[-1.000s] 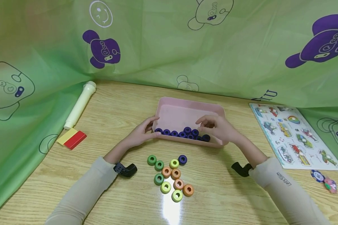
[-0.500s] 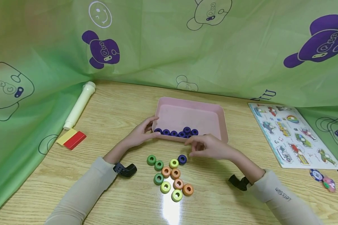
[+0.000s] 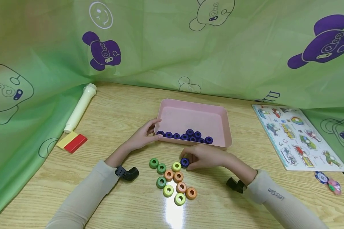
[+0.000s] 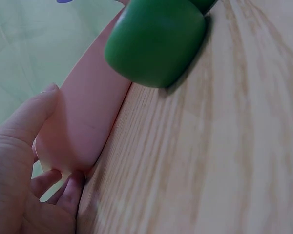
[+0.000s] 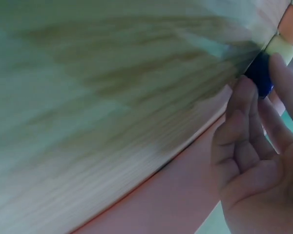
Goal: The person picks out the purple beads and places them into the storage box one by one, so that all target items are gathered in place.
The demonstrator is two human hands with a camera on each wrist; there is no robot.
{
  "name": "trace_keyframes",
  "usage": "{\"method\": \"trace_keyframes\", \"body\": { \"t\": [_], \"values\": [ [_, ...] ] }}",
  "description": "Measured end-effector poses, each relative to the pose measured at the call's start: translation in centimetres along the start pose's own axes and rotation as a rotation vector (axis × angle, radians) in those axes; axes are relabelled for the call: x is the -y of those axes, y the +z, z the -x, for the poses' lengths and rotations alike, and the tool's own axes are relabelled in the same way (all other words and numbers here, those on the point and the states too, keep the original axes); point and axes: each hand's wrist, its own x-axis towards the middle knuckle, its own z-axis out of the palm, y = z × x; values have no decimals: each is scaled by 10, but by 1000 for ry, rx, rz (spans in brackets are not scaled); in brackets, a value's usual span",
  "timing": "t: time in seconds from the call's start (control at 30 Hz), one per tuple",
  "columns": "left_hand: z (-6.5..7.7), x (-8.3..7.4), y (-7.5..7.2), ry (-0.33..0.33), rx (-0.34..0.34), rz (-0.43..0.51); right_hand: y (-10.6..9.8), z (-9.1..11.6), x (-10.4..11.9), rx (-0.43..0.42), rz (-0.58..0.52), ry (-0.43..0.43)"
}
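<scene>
My left hand (image 3: 143,137) holds the left front corner of a pink tray (image 3: 192,117). In the left wrist view its thumb lies along the tray's wall (image 4: 90,105), the other fingers curled at the end. Several dark blue ring beads (image 3: 176,136) lie along the tray's near side. In front of the tray, my right hand (image 3: 207,156) has thumb and forefinger on either side of a single dark blue bead (image 3: 184,163) on the table. The right wrist view shows that blue bead (image 5: 260,75) pinched at the fingertips, close beside a yellow bead (image 5: 280,46).
Loose green beads (image 3: 161,182), yellow beads (image 3: 168,190) and orange beads (image 3: 181,187) are spread on the table. A white tube (image 3: 81,108) and a yellow-and-red block (image 3: 72,142) lie at left. A picture puzzle board (image 3: 299,138) is at right, with small trinkets (image 3: 328,182) below it.
My right hand has moved from over the tray, down and left across its near rim, to the lone dark blue bead and now pinches it. The left hand has stayed on the tray.
</scene>
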Motion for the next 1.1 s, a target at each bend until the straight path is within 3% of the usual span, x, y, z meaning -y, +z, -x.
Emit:
{"method": "trace_keyframes", "body": {
  "t": [0.33, 0.67, 0.87, 1.1],
  "values": [
    [1, 2, -1, 21, -2, 4, -7, -3, 7, -2, 34, 9],
    [1, 2, -3, 16, 1, 9, -38, -12, 11, -202, -18, -1],
    [0, 2, -3, 6, 5, 16, -56, -32, -3, -304, 31, 48],
    [1, 0, -2, -3, -4, 11, -58, -55, -30, -301, 24, 99]
  ]
}}
